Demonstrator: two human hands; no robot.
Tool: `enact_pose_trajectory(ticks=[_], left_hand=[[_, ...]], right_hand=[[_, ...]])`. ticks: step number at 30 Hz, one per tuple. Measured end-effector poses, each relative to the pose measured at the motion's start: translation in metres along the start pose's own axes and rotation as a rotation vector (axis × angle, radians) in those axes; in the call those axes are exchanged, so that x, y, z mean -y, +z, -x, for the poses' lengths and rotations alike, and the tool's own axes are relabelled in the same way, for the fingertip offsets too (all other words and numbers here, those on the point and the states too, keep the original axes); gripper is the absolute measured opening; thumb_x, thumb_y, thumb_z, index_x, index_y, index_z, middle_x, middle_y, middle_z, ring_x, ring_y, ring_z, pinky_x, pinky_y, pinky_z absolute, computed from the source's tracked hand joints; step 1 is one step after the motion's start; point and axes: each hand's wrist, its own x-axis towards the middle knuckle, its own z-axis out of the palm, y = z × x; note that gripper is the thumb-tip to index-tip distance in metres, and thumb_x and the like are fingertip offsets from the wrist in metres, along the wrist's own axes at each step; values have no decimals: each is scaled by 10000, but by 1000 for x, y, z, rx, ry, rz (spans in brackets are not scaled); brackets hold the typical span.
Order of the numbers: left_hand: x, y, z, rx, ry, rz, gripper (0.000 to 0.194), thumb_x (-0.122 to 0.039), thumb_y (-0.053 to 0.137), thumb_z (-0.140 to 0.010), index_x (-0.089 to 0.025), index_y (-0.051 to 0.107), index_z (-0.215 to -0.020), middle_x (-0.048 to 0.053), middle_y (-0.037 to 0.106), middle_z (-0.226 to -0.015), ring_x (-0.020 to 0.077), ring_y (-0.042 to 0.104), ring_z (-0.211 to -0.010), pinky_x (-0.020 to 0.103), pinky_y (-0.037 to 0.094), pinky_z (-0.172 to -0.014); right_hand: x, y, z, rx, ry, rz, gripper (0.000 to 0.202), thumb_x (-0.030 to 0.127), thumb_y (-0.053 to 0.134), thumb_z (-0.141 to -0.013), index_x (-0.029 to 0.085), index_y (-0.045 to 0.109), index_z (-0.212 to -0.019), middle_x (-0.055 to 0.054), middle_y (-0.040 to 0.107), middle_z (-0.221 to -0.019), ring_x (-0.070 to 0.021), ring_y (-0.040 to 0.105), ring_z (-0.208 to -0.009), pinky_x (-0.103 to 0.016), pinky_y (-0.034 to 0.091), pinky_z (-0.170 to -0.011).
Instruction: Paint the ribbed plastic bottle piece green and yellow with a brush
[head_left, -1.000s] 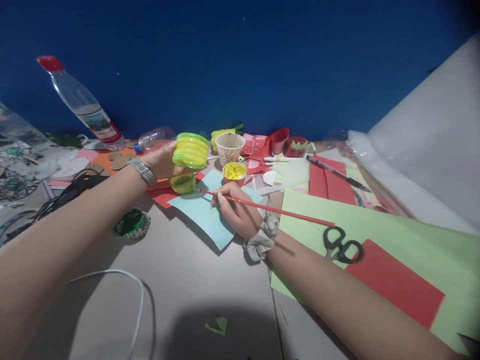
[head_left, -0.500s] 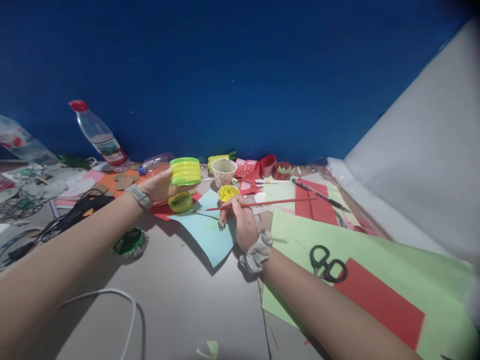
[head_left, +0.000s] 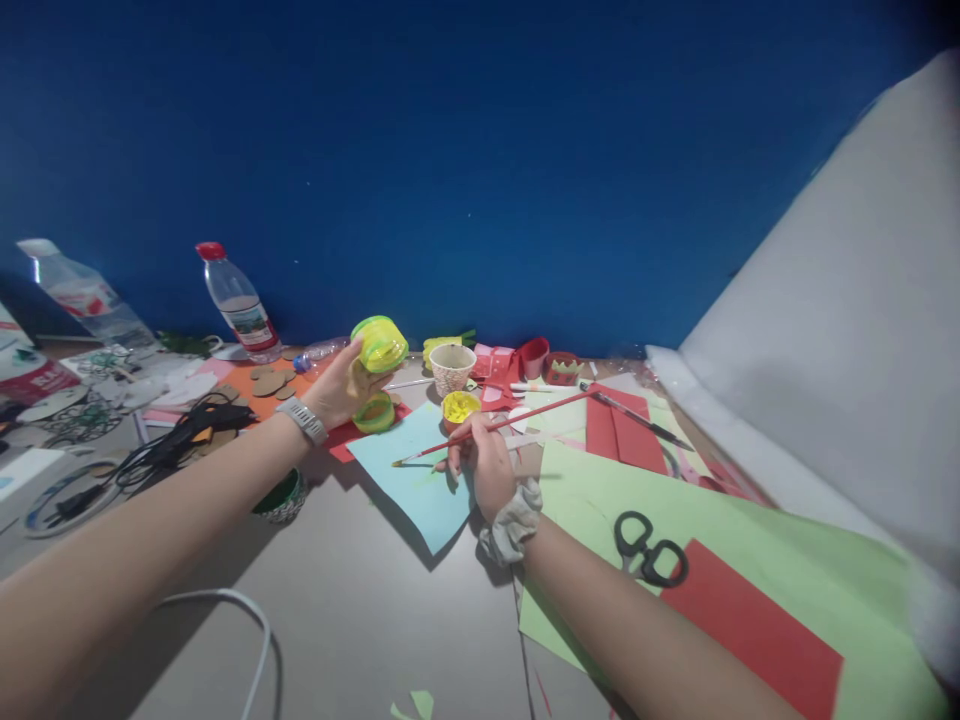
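Note:
My left hand (head_left: 343, 388) holds up a ribbed yellow-and-green cup (head_left: 381, 345), tilted, its side or bottom toward the camera. Between the fingers of my right hand (head_left: 484, 458) is a thin red paintbrush (head_left: 525, 411), its tip low at the left over a light blue sheet (head_left: 427, 510). Just behind that hand sits a small tub of yellow paint (head_left: 459, 408). A speckled paper cup (head_left: 452, 370) stands behind the tub. Beneath my left hand, a green-yellow ring-shaped piece (head_left: 373, 412) rests by the blue sheet.
Black-handled scissors (head_left: 649, 550) lie on green paper (head_left: 585, 530) at the right. Bottles, including a red-capped one (head_left: 244, 312), stand at the back left near black cables (head_left: 176, 440). A bowl with green inside (head_left: 285, 497) is partly behind my left forearm.
The yellow-and-green cup has been tipped in my left hand. The brush has turned, its tip now lower and its far end higher. The whole view has shifted slightly.

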Motion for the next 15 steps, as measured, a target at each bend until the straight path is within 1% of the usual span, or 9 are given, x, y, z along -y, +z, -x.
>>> enact_pose_trajectory(ticks=[4,10,12,15], left_hand=[[-1,6,3,-64,20,43,391,-441,646,-824,-178,666,-1112,43,752,-1077,174,680,-1020,275,482,-983],[2,11,4,-95,28,90,394,-448,649,-822,-169,660,-1100,48,759,-1029,174,687,-979,298,466,-1004],[-2,14,6,-96,30,93,395,-451,641,-829,-165,659,-1100,52,761,-1015,177,690,-970,304,468,-1002],[-18,21,17,-78,55,94,404,-475,608,-848,-177,659,-1115,43,760,-1016,179,688,-969,314,475,-999]], right_hand=[[1,1,1,-6,24,-2,293,388,546,-950,145,592,-1107,-61,636,-1026,-163,639,-829,-339,565,-717],[2,0,-2,-11,24,11,296,395,543,-951,144,592,-1100,-58,636,-1013,-159,638,-814,-331,564,-703],[1,0,-3,-17,15,22,298,393,547,-949,139,591,-1099,-55,635,-1002,-157,638,-803,-327,562,-694],[0,-2,-4,-31,-9,38,283,391,543,-951,141,598,-1071,-46,636,-967,-142,629,-762,-305,556,-665]])
